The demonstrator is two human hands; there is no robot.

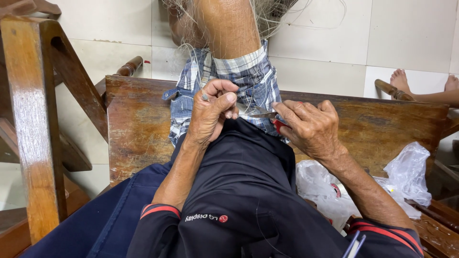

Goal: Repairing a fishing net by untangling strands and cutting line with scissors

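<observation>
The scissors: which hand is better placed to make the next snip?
Right, most likely. The right hand already holds the scissors, blades pointing at the plaid cloth. The left hand is busy pinching something small beside the blades.

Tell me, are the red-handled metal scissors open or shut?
Cannot tell: the red-handled metal scissors show only a thin grey sliver beyond the right hand.

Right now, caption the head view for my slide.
Left hand pinches plaid cloth while right hand works red-handled scissors on a wooden bench.
</observation>
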